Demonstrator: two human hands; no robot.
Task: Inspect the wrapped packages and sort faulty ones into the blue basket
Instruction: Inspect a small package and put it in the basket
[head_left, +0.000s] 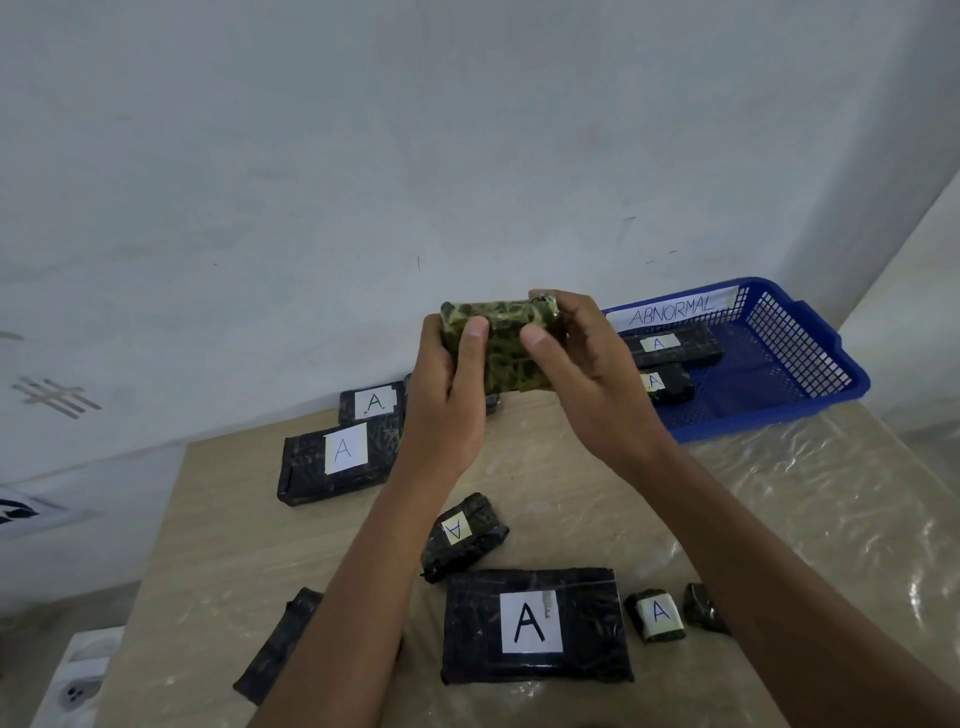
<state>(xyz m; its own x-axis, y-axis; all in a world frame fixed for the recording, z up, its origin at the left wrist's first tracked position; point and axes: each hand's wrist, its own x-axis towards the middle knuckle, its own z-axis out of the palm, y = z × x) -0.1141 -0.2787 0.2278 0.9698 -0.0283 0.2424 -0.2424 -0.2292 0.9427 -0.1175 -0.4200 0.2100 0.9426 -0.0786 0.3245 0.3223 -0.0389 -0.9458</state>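
The worktop (779, 519) fills the lower half of the frame, with the blue basket (810, 364) at its upper right corner holding two black packages under an "ABNORMAL" label (672, 310). A large package (535, 626) marked "A" lies at lower centre, smaller ones scattered around it. At centre, raised above the worktop, the left hand (441, 395) and right hand (587, 374) each have their grip closed around a greenish wrapped package (506, 345).
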